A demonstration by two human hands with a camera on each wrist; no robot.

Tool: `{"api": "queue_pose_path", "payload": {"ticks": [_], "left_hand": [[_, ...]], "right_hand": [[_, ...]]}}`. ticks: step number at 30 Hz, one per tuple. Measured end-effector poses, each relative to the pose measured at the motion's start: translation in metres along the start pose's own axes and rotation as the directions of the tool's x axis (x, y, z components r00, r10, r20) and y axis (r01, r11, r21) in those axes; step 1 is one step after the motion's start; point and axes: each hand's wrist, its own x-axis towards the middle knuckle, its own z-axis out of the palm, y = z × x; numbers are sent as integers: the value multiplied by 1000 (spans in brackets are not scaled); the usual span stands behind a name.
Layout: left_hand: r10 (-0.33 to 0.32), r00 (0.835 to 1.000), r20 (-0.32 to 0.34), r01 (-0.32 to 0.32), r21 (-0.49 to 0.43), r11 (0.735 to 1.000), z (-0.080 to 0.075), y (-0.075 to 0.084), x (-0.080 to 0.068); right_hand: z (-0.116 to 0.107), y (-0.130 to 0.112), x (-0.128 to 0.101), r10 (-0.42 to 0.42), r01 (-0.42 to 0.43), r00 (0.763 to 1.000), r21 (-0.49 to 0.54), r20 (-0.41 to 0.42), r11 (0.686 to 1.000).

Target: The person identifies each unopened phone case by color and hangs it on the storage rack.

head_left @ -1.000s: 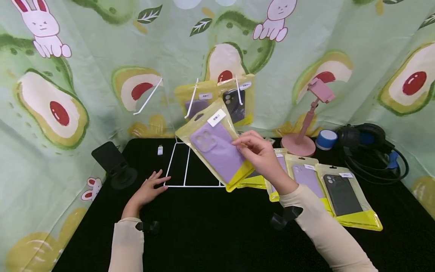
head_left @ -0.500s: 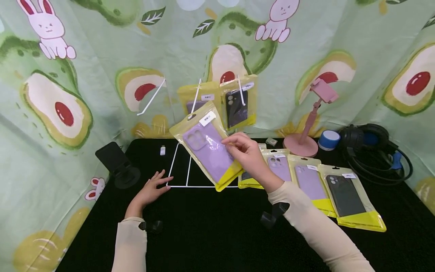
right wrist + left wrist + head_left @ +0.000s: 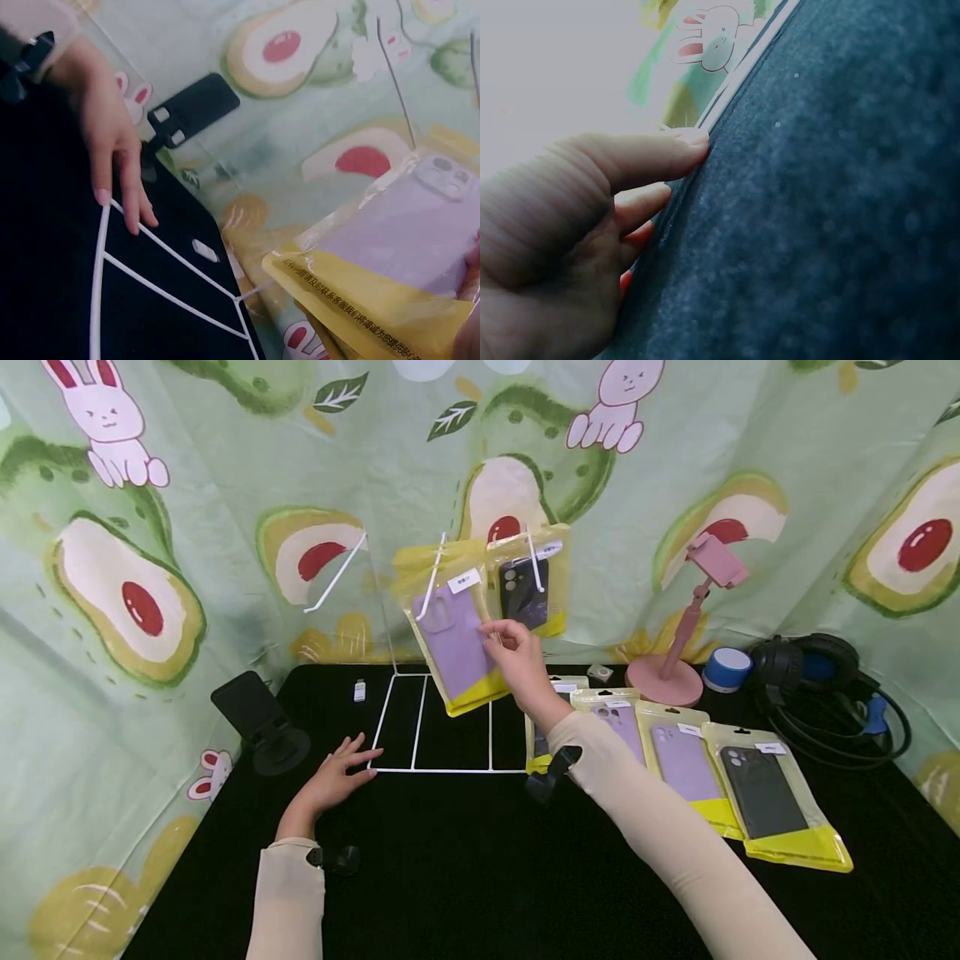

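Right hand (image 3: 517, 658), pinching the packaged purple phone case (image 3: 453, 639), has raised it from over the table to the white display rack's hook (image 3: 432, 577), while left hand (image 3: 333, 777) remains flat, fingers relaxed, on the rack base (image 3: 435, 770).

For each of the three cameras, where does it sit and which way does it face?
Head: worn on the head, looks forward and down at the black table; both sleeves show, the left hand on the white wire rack, the right hand holding the purple case packet.
Left wrist: low at the table, looks along the fingers; the cloth fills the view.
Right wrist: looks leftward past the packet at the left hand.
Shared: head and right wrist both show the rack, the packet and the left hand.
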Motion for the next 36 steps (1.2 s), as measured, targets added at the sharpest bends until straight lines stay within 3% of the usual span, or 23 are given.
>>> {"api": "queue_pose_path", "payload": {"ticks": [5,10,15,19,27,32,36], "left_hand": [[0,1000,1,0,4,1000,-1,-1,1],[1,1000,2,-1,4,1000,0,-1,2],[0,1000,-1,0,14,1000,0,-1,2],[9,1000,1,-9,19,1000,0,-1,1],[3,1000,-8,-3,20,1000,-1,-4,1],[5,1000,-15,-5,26,1000,0,-4,2],[6,1000,-11,-6,19,1000,1,-2,1]], "right_hand": [[7,0,17,57,-57,998,-31,-25,998],[6,3,22,77,-77,997,-38,7,996],[-3,12,18,6,-1,995,-53,102,999],[-17,23,10,-49,66,978,-79,203,995],[-65,51,-27,-15,29,961,-48,275,998],[-113,67,-58,39,-17,959,-81,282,997],[-161,70,-80,70,-39,972,-141,223,989]]}}
